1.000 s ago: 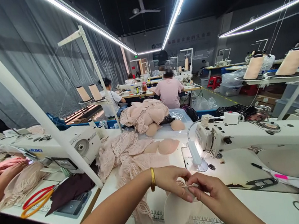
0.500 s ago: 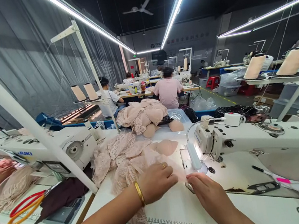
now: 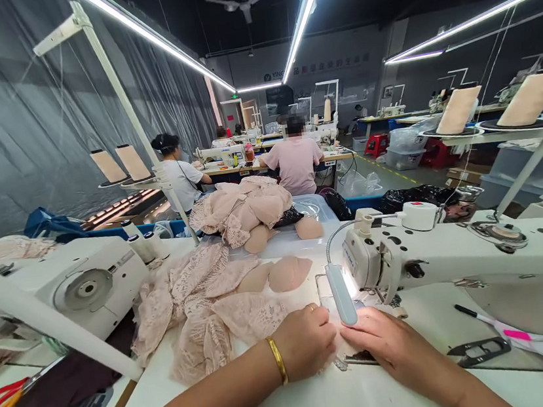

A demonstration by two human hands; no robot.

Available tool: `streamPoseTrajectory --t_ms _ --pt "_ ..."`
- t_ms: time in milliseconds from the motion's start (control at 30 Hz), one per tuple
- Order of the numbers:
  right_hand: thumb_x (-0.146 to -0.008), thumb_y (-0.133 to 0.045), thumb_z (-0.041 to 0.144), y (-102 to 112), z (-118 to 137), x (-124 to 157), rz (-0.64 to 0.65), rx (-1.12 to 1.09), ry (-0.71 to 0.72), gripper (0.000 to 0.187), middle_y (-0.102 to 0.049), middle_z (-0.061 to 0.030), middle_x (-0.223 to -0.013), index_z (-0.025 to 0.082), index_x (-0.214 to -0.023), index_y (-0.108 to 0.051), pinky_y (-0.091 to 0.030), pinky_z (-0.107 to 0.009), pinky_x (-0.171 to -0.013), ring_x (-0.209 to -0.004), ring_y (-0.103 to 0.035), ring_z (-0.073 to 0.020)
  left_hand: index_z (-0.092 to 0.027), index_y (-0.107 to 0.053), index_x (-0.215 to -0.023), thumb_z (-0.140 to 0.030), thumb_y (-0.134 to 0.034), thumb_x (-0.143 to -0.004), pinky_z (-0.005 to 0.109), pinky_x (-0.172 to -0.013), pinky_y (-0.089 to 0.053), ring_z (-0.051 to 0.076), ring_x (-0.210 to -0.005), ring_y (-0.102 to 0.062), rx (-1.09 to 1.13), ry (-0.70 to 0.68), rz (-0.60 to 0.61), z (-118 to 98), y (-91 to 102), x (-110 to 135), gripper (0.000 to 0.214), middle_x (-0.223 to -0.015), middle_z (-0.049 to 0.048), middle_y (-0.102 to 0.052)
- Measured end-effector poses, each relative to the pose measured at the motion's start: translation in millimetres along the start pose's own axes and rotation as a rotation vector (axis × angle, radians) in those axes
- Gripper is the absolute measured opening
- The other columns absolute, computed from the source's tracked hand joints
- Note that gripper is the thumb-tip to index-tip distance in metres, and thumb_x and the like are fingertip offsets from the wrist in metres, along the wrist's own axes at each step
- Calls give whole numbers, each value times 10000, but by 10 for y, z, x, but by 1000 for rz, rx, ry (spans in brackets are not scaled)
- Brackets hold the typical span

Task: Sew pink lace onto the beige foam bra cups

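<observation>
My left hand (image 3: 308, 341), with a gold bangle and a ring, is closed on the edge of a beige lace fabric (image 3: 250, 315) in front of the sewing machine (image 3: 407, 259). My right hand (image 3: 392, 344) lies just to its right, fingers together at the same fabric by the needle area; the fingertips are partly hidden. A small lamp (image 3: 342, 294) on a bent neck shines between the hands and hides the needle. More lace pieces and beige moulded bra cups (image 3: 290, 272) lie on the table to the left.
Thread snips (image 3: 480, 349) and a pen with a pink band (image 3: 515, 334) lie on the right. A pile of cups (image 3: 245, 207) rests on a plastic bin behind the table. Another sewing machine (image 3: 87, 279) and a thread stand pole (image 3: 119, 90) stand left. People sit ahead.
Both hands have moved closer to the needle area, drawing the lace fabric rightwards along the table. My right hand has slid forward under the lamp. The view has turned slightly right.
</observation>
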State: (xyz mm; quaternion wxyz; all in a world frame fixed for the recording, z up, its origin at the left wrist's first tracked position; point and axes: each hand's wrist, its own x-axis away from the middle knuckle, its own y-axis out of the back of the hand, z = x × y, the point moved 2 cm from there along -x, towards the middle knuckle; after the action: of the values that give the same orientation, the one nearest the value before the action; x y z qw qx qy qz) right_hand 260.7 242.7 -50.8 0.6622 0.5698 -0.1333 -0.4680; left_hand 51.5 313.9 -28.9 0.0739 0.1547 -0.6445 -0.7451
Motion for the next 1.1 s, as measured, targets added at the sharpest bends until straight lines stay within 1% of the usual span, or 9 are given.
streamPoseTrajectory --t_ms 133,233,300,400,467,600,767,933,1100 --pt "-935 -379 -10 68 39 54 31 152 2 456 -669 -66 -967 257 -1138 -689 -488 -297 -664 -856 -611 -223 -190 -542 -784 -219 -593 -968 341 -751 -458 199 -787 -540 82 -55 -163 -6 -52 43 194 -831 42 -595" --pt "-956 -382 14 120 43 66 52 134 -14 395 -634 -49 -904 256 -1036 -684 -458 -273 -628 -804 -583 -204 -195 -528 -775 -193 -560 -978 339 -748 -443 194 -762 -503 102 -59 -202 5 -77 50 205 -810 31 -585" --pt "-966 -386 32 131 53 59 59 111 -32 372 -626 -43 -883 256 -1034 -675 -461 -278 -637 -797 -573 -205 -194 -532 -780 -169 -551 -974 337 -759 -439 192 -765 -495 109 -65 -221 4 -82 46 197 -820 29 -589" --pt "-958 -398 39 119 106 30 76 86 -24 413 -638 -49 -916 260 -1195 -654 -479 -301 -674 -831 -576 -219 -190 -541 -797 -153 -531 -980 330 -759 -434 185 -759 -494 137 -76 -231 -5 -73 35 187 -829 26 -595" --pt "-940 -403 32 111 149 11 105 91 -11 447 -629 -51 -920 256 -1243 -644 -477 -311 -670 -826 -567 -225 -184 -549 -814 -161 -513 -993 329 -756 -434 185 -759 -498 160 -66 -232 -13 -59 27 184 -830 27 -599" --pt "-926 -398 19 131 172 22 116 118 -11 431 -601 -47 -887 257 -1166 -666 -444 -305 -630 -792 -542 -221 -183 -549 -802 -170 -506 -1001 337 -775 -429 187 -778 -504 162 -45 -256 -48 -42 17 204 -844 30 -607" --pt "-943 -411 28 143 105 86 154 73 -33 322 -582 -51 -899 232 -1018 -649 -435 -315 -646 -825 -530 -223 -186 -574 -796 -192 -566 -964 366 -751 -388 194 -777 -495 104 -26 -316 -98 -57 -5 168 -848 31 -618" --pt "-975 -385 33 152 83 92 180 12 -60 352 -579 -49 -913 241 -1039 -662 -436 -321 -666 -848 -520 -224 -188 -625 -936 -203 -587 -959 376 -763 -378 208 -798 -513 104 -27 -300 -112 -72 -16 47 -873 40 -643" --pt "-958 -393 31 178 93 80 175 9 -53 359 -565 -43 -876 240 -1041 -673 -418 -308 -640 -819 -511 -221 -186 -635 -1020 -192 -587 -943 376 -774 -380 209 -799 -517 124 -27 -305 -118 -107 -11 91 -896 45 -655"
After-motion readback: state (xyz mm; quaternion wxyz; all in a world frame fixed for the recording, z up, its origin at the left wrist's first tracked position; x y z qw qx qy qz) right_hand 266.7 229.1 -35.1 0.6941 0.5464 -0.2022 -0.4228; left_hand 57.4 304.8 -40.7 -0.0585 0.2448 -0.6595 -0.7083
